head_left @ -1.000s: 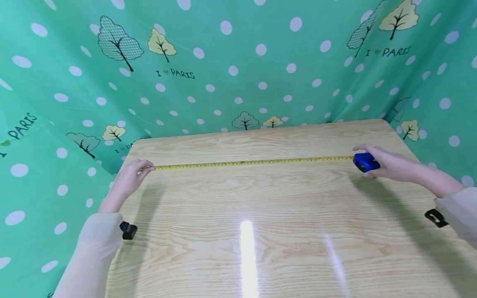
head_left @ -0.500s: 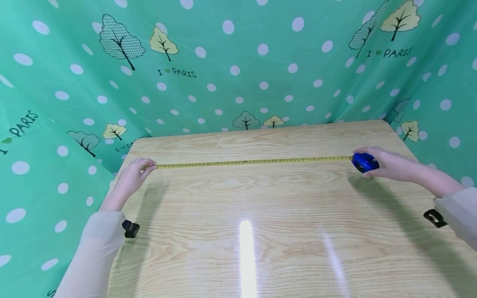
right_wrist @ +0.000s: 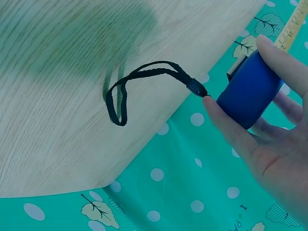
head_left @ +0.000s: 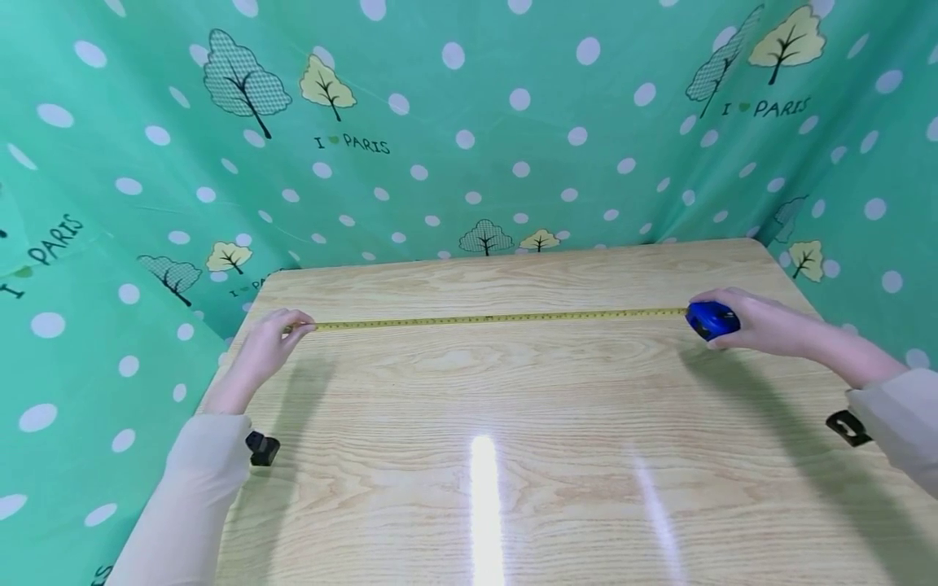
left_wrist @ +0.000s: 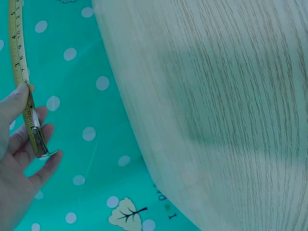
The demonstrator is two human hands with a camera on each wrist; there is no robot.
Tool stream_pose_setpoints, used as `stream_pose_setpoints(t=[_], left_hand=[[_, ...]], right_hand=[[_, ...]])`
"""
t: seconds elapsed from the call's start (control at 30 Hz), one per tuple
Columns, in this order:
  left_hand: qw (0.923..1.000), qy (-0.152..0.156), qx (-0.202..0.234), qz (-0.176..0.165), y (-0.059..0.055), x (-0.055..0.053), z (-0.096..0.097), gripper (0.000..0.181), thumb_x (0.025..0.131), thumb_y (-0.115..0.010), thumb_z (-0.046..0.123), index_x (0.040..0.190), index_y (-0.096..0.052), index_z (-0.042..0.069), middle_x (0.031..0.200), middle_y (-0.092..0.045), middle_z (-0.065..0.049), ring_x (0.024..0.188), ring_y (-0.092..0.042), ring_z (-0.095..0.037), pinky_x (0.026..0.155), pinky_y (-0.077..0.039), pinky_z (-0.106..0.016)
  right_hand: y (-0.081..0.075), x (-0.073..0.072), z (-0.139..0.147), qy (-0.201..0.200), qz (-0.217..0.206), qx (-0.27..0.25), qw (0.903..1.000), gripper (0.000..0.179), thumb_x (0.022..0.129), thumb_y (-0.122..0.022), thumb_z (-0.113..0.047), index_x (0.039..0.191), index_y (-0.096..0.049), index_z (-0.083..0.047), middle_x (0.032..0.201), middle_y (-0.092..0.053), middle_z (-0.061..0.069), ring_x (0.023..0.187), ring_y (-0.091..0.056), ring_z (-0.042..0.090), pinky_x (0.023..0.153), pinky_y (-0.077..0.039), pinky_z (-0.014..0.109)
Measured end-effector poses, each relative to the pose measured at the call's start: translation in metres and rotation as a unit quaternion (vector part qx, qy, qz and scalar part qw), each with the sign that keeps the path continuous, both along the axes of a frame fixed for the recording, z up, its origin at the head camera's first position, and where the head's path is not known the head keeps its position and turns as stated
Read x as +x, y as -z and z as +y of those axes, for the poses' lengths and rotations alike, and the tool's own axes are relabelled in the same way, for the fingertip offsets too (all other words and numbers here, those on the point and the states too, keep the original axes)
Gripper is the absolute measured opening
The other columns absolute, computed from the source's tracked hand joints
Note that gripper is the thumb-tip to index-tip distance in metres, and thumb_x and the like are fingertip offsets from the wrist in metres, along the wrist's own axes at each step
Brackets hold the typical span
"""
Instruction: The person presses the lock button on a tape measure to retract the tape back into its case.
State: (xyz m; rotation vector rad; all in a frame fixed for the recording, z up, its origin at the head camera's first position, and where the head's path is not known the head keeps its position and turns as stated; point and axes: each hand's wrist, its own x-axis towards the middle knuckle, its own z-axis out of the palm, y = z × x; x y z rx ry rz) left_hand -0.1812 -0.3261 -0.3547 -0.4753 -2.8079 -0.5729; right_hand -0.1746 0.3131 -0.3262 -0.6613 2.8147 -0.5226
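At the near side of the worktop [head_left: 586, 456], a glare strip [head_left: 486, 513] is seen. Farther out, yellow tape blade [head_left: 489, 318] is stretched over it: end pinched by left hand [head_left: 267, 346], blue case [head_left: 707, 320] gripped by right hand [head_left: 762, 324], black strap [right_wrist: 195, 88] hung from it. Beyond, dotted green curtain [head_left: 484, 89] is hung.

Left arm [head_left: 192, 480] and right arm [head_left: 868, 370] outstretched, well apart, left fingers [left_wrist: 48, 168] pinched, right fingers [right_wrist: 231, 126] curled.

Yellow tape [head_left: 498, 318] spanning crosswise, room nearer over tabletop [head_left: 381, 423], curtain [head_left: 432, 89] behind
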Motion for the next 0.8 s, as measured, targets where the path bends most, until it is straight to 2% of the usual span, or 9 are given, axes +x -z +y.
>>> stream_pose_setpoints(t=[0.5, 0.8], left_hand=[[0.9999, 0.010, 0.001, 0.004, 0.004, 0.001, 0.005, 0.010, 0.088, -0.054, 0.006, 0.091, -0.061, 0.000, 0.086, -0.059, -0.016, 0.079, -0.055, -0.030, 0.067, -0.047, -0.045], [0.9998, 0.017, 0.003, 0.011, 0.003, -0.001, 0.011, 0.012, 0.088, -0.054, 0.009, 0.092, -0.062, 0.001, 0.085, -0.060, -0.014, 0.077, -0.056, -0.028, 0.066, -0.048, -0.043]], right_hand=[[0.002, -0.001, -0.003, 0.001, 0.002, -0.005, 1.0000, 0.061, 0.076, -0.070, -0.016, 0.124, -0.038, 0.003, 0.113, -0.042, 0.031, 0.095, -0.050, 0.043, 0.067, -0.049, 0.045], [0.004, -0.003, -0.004, -0.006, 0.014, -0.014, 0.9998, 0.062, 0.074, -0.072, -0.013, 0.123, -0.038, 0.003, 0.111, -0.043, 0.029, 0.092, -0.051, 0.041, 0.064, -0.049, 0.042]])
